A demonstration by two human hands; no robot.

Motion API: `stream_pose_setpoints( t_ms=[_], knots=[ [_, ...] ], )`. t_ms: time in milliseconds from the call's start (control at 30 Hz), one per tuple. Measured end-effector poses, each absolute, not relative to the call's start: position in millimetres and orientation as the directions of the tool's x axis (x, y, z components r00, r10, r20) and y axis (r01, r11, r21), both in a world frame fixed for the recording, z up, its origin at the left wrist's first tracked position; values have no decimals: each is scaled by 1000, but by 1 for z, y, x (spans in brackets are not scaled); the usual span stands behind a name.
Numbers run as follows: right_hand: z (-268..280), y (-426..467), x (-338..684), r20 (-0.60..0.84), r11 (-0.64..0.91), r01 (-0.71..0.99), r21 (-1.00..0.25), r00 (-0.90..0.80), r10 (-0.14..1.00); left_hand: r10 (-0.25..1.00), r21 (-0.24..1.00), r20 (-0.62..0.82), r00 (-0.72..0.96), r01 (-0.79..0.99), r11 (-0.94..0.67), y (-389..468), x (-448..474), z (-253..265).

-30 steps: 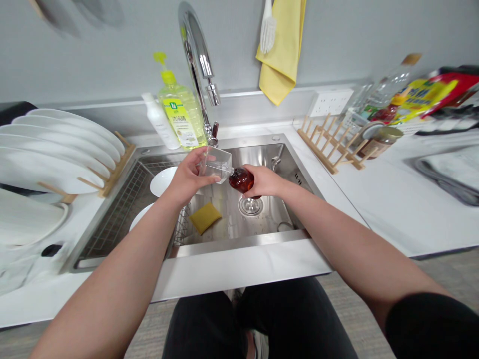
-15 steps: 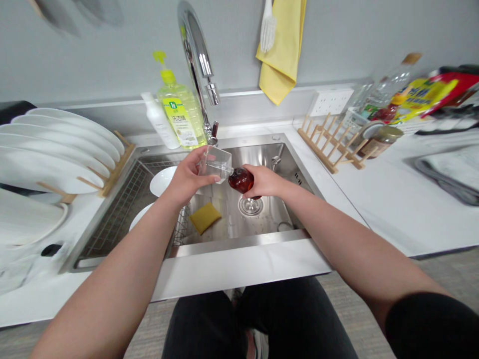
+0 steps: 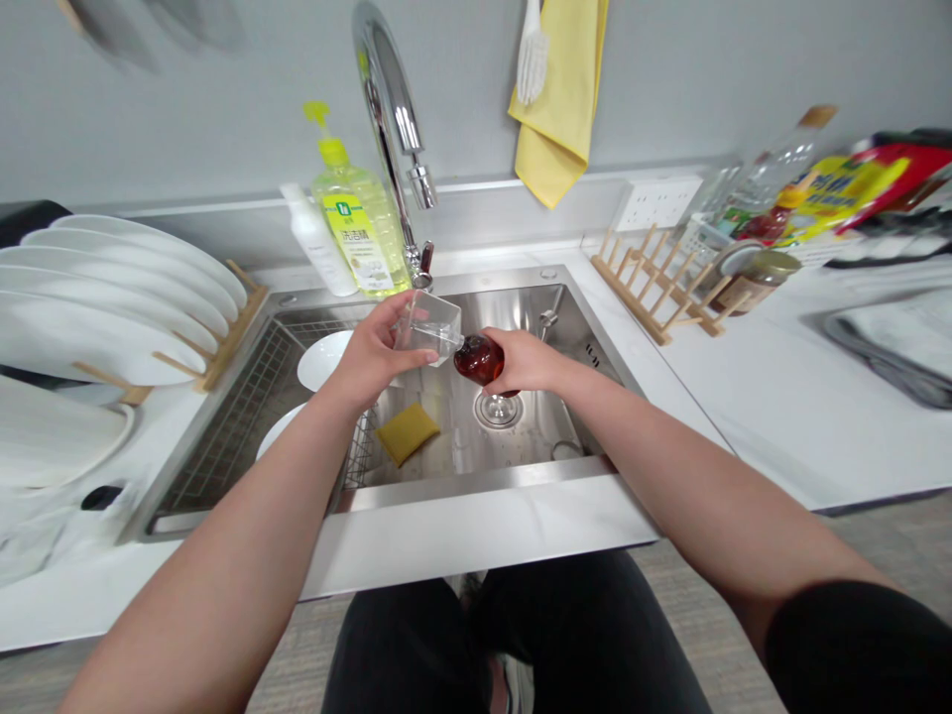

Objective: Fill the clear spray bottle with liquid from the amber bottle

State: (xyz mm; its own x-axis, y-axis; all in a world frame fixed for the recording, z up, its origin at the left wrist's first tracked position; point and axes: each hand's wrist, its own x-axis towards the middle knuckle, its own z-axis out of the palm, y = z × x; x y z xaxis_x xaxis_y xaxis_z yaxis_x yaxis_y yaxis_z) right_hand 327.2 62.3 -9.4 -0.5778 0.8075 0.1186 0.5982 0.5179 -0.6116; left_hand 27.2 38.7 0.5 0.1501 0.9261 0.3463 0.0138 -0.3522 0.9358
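Front rim of sink (image 3: 476,483) nearest, then yellow sponge (image 3: 409,433) lying flat in the basin. Beyond it, both hands work above the sink. Left hand (image 3: 370,349) grips a clear square-sided container (image 3: 427,332), thumb along the lower side, container tipped on its side. Right hand (image 3: 523,361) is wrapped round a red-brown bottle (image 3: 477,360), narrow end aimed at the container, the two meeting or nearly so; contact can't be told for sure.

Step in hand: probably pouring or lining up between the two. Liquid moving? Can't tell. Next move likely calls for both grips held steady, the bottle's narrow end kept in line with the container, and wrist tilt controlled.

Looks: bottle is rounded, glossy, dark amber-red, partly hidden by fingers. Container is see-through, thin-walled, with something clear and narrow showing inside or through it; contents unclear. Drain (image 3: 499,410) sits below the bottle. Farther back: chrome faucet (image 3: 404,119), dish soap (image 3: 364,236).
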Motion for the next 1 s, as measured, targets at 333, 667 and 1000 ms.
stream_pose_setpoints(
  t_ms=[333,667,1000],
  knots=[
    [-10,62,327,93,523,641,-562,-579,810,934,941,322,155,56,-334,38,27,2],
    [-10,62,326,90,523,647,-555,-578,811,925,931,348,153,60,-360,39,26,-1],
    [-10,62,327,97,520,629,-578,-580,809,925,934,340,170,58,-353,38,25,-1]
  ],
)
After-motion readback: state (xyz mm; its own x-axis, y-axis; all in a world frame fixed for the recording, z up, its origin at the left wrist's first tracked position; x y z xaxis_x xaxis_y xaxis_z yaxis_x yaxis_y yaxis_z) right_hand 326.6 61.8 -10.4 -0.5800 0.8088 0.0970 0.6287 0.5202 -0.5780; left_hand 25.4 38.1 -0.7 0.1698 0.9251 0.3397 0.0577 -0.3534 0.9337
